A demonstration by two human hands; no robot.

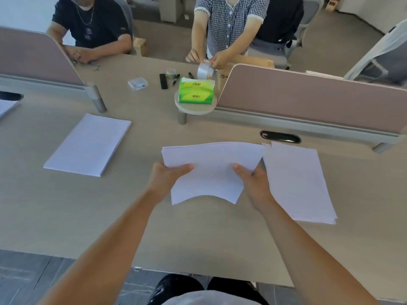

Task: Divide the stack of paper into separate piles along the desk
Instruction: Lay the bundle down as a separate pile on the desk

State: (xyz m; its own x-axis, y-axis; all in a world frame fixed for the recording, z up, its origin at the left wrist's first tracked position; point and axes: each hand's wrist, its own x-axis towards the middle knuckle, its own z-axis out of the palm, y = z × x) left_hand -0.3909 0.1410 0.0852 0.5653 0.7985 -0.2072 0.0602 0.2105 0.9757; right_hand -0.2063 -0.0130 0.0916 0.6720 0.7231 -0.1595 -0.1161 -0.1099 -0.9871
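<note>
Gripping a sheaf [211, 170] by its sides with fingers of left hand [165, 179] and right hand [256, 183], just beside a pile [299, 183]; next, probably laying it flat on bare bench [198, 238].

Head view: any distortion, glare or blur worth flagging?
Head view: wide-angle bowing along the desk edge and the pink partition; lighting soft and even, faint shadow under the held sheets; left pile and right pile wash out to blank white; the far tape roll looks soft.
</note>
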